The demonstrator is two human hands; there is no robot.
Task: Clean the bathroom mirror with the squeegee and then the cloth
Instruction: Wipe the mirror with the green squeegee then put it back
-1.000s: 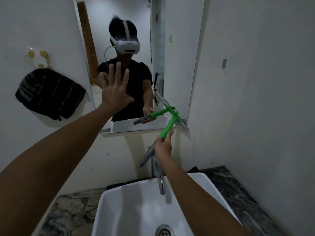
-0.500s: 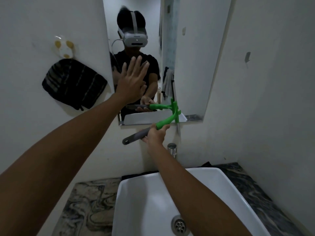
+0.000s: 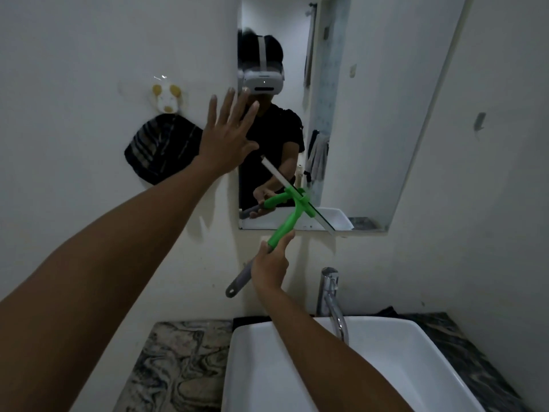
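Holding the squeegee [image 3: 289, 217] by its handle, your right hand [image 3: 269, 267] has its fingers wrapped where the grey grip meets the green shaft, with the index finger laid up along the green part. The blade sits tilted against the lower part of the mirror [image 3: 350, 120], its lower end down near the bottom edge of the glass. Your left hand [image 3: 227, 138] is spread wide with nothing in it, raised flat at the mirror's left edge; whether the palm actually touches wall or glass is hard to tell. The squeegee looks like light, stiff plastic with a thin rubber edge, so it should need little force, but the blade probably only wipes cleanly if you keep it flat and evenly pressed. Your grip near the shaft gives good control of the tilt; holding further back on the grey end would likely let the head wobble. The striped cloth [image 3: 162, 150] hangs on the wall left of the mirror, well clear of both hands, soft and limp, best gathered in a full handful later.
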